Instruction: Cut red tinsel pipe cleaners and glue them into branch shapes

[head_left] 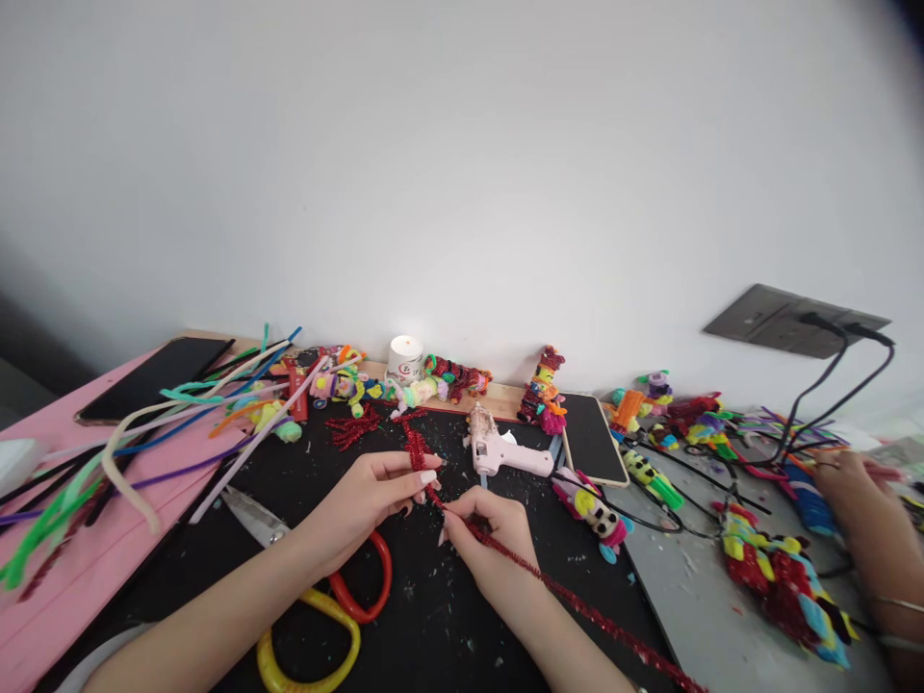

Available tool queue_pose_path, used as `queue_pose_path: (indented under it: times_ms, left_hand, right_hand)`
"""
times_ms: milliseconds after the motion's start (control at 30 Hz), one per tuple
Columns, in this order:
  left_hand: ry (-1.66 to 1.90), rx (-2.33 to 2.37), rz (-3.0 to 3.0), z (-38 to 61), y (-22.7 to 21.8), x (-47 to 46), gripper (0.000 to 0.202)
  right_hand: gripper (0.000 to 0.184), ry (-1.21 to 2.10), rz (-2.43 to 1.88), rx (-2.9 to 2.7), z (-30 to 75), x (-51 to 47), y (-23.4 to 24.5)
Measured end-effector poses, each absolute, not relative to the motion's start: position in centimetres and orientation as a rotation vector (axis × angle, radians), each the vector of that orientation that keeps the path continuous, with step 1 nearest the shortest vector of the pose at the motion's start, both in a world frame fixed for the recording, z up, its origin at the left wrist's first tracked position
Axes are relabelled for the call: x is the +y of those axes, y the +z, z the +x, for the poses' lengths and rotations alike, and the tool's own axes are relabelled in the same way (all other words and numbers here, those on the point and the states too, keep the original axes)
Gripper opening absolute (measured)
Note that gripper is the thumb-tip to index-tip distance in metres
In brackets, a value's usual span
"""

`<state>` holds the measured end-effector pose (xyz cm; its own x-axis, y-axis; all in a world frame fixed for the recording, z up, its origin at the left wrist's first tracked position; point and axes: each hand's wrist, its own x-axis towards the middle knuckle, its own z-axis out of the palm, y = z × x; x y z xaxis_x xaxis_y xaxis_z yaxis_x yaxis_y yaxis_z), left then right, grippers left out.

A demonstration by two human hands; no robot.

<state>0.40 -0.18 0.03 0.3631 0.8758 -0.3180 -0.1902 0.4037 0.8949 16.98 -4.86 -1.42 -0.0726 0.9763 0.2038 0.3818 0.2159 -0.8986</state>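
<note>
My left hand [375,496] pinches the upper part of a red glitter pipe cleaner [415,448] over a black mat [448,616]. My right hand [491,544] grips the same pipe cleaner just below; its long tail [599,616] runs off toward the lower right. The top of the stem is bent and rises toward the wall. Close behind my hands lies a pink glue gun [505,452].
Scissors with red and yellow handles [332,606] lie under my left wrist. Loose pipe cleaners [144,433] spread over a pink board at left, near a phone [151,380]. A candle [405,358] and small figures line the wall. Another person's hand [859,491] works at right, near cables.
</note>
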Motion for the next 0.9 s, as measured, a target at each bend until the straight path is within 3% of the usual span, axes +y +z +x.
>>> queue_pose_path:
  times_ms: [400, 633, 900]
  left_hand:
    - [0.789, 0.961, 1.003, 0.1, -0.4, 0.2, 0.040]
    - [0.740, 0.875, 1.128, -0.1, 1.0, 0.1, 0.074]
    - [0.470, 0.588, 1.164, -0.5, 1.0, -0.9, 0.091]
  right_hand:
    - [0.015, 0.891, -1.320, -1.620, 17.1, -4.9, -1.2]
    - [0.027, 0.955, -1.309, -1.497, 17.4, -4.9, -0.3]
    - [0.036, 1.053, -1.131, -1.499, 17.4, -5.1, -0.8]
